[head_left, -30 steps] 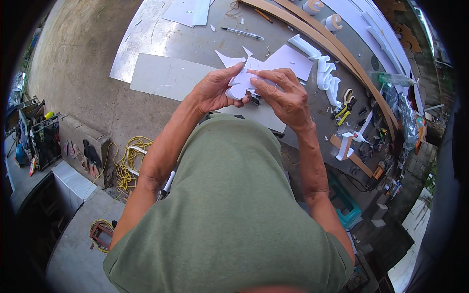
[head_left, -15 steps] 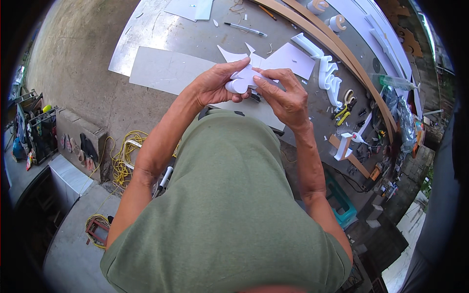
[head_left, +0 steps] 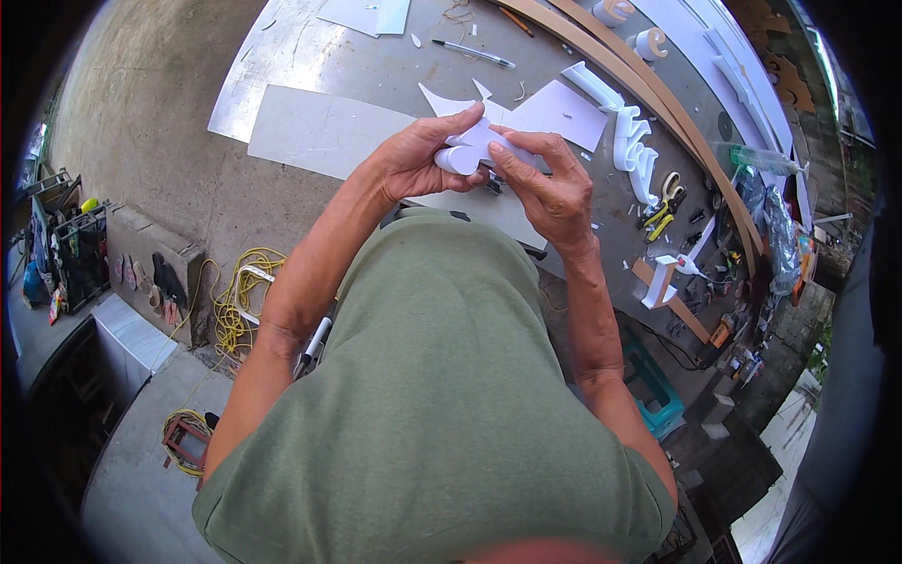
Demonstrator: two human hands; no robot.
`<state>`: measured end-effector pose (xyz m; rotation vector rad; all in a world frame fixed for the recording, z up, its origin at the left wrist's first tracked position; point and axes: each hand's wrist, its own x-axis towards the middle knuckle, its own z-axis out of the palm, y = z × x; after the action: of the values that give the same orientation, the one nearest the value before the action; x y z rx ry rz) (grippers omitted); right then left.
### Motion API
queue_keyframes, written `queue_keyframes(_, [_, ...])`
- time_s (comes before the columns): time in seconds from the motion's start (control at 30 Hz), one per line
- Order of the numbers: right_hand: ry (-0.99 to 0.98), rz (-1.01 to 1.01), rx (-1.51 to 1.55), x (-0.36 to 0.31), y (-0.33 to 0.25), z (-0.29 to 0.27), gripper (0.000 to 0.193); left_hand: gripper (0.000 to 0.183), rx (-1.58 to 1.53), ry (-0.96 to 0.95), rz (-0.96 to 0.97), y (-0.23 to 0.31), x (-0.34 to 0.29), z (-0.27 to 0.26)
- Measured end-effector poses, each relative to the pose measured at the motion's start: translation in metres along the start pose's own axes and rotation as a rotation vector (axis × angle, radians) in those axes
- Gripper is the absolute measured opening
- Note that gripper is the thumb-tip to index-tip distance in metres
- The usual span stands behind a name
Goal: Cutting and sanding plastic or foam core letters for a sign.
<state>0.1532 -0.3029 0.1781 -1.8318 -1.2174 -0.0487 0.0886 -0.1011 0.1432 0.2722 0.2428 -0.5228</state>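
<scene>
Over the near edge of the metal table, a white curved piece like a three-dimensional letter [head_left: 457, 161], with a rounded end, is held between both hands. My left hand [head_left: 425, 153] wraps round its left side, thumb on top and fingers beneath. From the right, my right hand [head_left: 552, 187] pinches its edge between thumb and fingers. Part of the piece is hidden behind the fingers. Just beyond lie white sheet offcuts [head_left: 562, 115] with pointed ends. Left of them rests a long pale sheet [head_left: 324, 132].
A pen [head_left: 474, 54] lies on the table [head_left: 310, 47]. At right are white shaped letters [head_left: 631, 150], scissors [head_left: 671, 193], yellow-handled pliers [head_left: 660, 222], a glue gun [head_left: 691, 267] and long brown strips [head_left: 658, 99]. Yellow cable [head_left: 235, 310] coils on the floor near a teal stool [head_left: 658, 376].
Both hands keep hold of the white letter piece and have barely moved. My right fingers shift slightly along its edge, and the piece turns a little.
</scene>
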Motion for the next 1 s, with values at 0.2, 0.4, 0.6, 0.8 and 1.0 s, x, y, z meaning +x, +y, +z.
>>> queue_keyframes(0.2, [0.025,0.003,-0.030,0.002,-0.002,-0.003,0.037,0.059,-0.061,-0.053,-0.025,-0.001,0.004,-0.004])
queue_keyframes(0.4, [0.207,0.453,0.601,-0.018,0.005,0.003,0.030,0.102,0.689,0.267,0.155,0.008,-0.017,0.008])
queue_keyframes(0.6, [0.422,1.032,1.689,-0.028,0.003,0.024,0.027,0.103,0.776,0.009,0.540,-0.013,-0.014,0.001])
queue_keyframes(0.8, [0.422,1.088,1.674,-0.031,0.003,0.041,0.032,0.058,0.591,0.336,0.439,-0.032,-0.009,0.014])
queue_keyframes(1.0, [0.315,1.155,1.677,-0.024,0.007,0.026,0.026,0.064,0.464,0.227,0.390,-0.019,-0.007,0.008])
